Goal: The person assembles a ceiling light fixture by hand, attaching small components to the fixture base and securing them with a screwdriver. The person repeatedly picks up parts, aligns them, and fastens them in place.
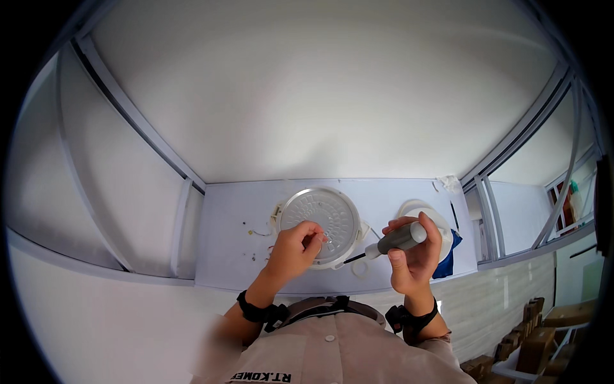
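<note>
On the white counter (224, 256), the left hand (295, 248) pinches something too small to identify over the round metal lid (323, 214); rightward, the right hand (412, 253) clamps its fingers around a grey-handled screwdriver (391, 241), tip slanting down-left toward that pinch.

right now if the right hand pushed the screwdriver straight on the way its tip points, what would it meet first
Probably the round metal lid plate: the right hand aims the grey-handled screwdriver left and slightly down toward its lower rim, close to the left hand. Depth is unclear.

Grey-handled screwdriver (393, 240), silvery dimpled round lid (322, 224), perhaps blue cloth (448, 261)
</note>
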